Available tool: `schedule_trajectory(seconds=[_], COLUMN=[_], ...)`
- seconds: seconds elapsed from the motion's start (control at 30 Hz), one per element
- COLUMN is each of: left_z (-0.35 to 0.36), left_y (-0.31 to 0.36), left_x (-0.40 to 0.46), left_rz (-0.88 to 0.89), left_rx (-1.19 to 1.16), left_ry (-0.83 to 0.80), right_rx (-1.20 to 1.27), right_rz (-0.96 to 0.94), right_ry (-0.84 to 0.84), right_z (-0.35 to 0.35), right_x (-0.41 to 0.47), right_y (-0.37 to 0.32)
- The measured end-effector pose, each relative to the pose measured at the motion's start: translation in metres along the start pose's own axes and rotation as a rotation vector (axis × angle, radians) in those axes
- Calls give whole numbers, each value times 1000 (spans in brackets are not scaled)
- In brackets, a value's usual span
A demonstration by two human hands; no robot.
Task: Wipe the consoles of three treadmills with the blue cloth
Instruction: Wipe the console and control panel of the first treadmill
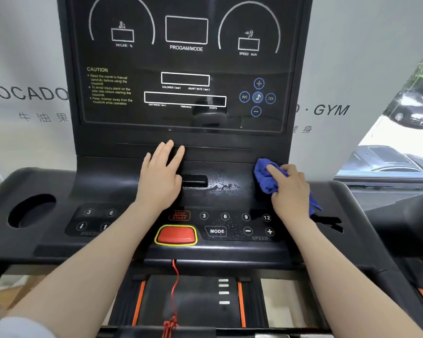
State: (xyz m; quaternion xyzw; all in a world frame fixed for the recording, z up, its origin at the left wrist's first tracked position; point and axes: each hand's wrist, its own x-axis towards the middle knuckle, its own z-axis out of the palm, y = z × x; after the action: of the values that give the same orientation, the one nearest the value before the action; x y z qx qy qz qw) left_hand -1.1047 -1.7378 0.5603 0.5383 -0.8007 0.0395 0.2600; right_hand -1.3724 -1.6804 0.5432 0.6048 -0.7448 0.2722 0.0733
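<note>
Our right hand [289, 191] has the blue cloth [266, 176] bunched in its grip, pressed on the treadmill console [225, 167] at three o'clock. Our left hand [161, 172] lies flat, fingers spread, at nine o'clock, well apart from the cloth; wet droplets [221, 185] between them.

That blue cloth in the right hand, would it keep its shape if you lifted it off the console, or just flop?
Probably flop: the blue cloth is bunched into soft folds under the right hand, and a loose corner trails out past the wrist. It looks light, since the fingers alone hold it. The wet patch beside it suggests it may be damp, so slightly clingy.
</note>
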Motion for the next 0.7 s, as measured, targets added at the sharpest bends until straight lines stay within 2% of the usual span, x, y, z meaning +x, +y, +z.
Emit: schedule_trajectory(seconds=[0.13,0.3,0.43,0.5,0.6,0.7], left_z=[-1,-1,-1,-2,-5,-8], left_y=[-1,-7,-12,-12,-14,-19], left_x=[-1,1,0,1,2,4], left_rz=[8,44,73,68,72,122], left_rx=[-20,-36,-28,-42,-43,-28], left_ry=[-6,-4,-35,-41,-54,-90], right_rx=[-51,-58,49,77,43,223], right_rz=[32,-190,-312,-313,-160,293], right_ry=[-78,-131,-287,-335,-239,-48], right_z=[6,18,14,7,8,7], right_x=[-3,-24,-25,-21,-13,2], right_y=[-36,-93,-87,-74,-57,-56])
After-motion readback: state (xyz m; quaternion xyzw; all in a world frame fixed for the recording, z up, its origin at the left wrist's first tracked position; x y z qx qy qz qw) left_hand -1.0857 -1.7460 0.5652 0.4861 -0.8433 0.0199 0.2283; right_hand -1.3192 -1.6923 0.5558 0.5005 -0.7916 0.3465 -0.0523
